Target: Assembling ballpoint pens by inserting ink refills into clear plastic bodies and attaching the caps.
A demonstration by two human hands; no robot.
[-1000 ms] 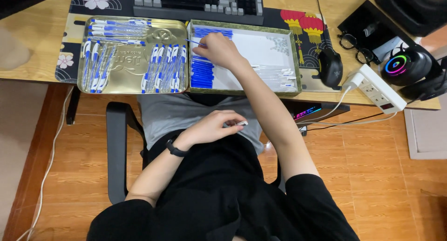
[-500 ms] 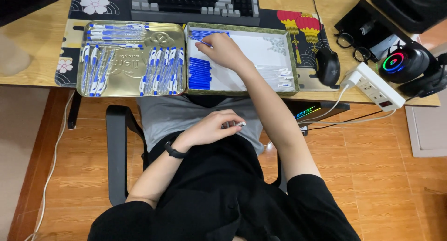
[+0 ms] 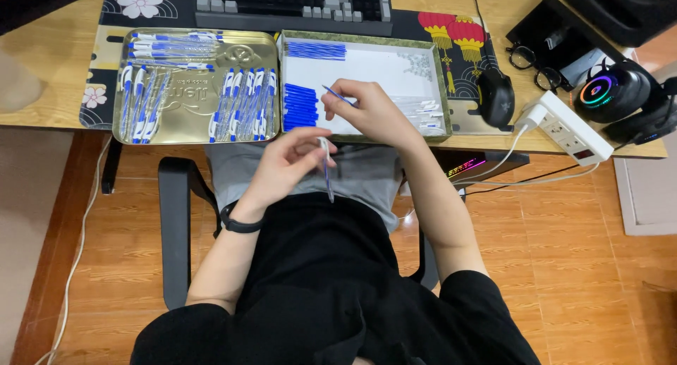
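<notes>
Nearest, over the lap, the left hand (image 3: pixel 285 164) pinches a slim clear-and-blue pen barrel (image 3: pixel 326 171), which hangs below the edge of the wooden counter (image 3: pixel 56 51). Just beyond, the right hand (image 3: pixel 370 111) closes its fingertips on a thin blue refill (image 3: pixel 337 95) above the white-lined shallow box (image 3: pixel 367 65), where rows of blue refills (image 3: pixel 301 107) lie. Left of it, a golden metal tray (image 3: pixel 197 100) holds assembled pens. Farther back sits a grey keyboard (image 3: pixel 293 2).

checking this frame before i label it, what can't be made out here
- Head view: keyboard cut off by the top edge.
- Left hand: its fingers hide the upper end of the pen barrel.
- Small white parts in the white tray: too small to identify.
- Right hand covers the tray's near rim.
</notes>
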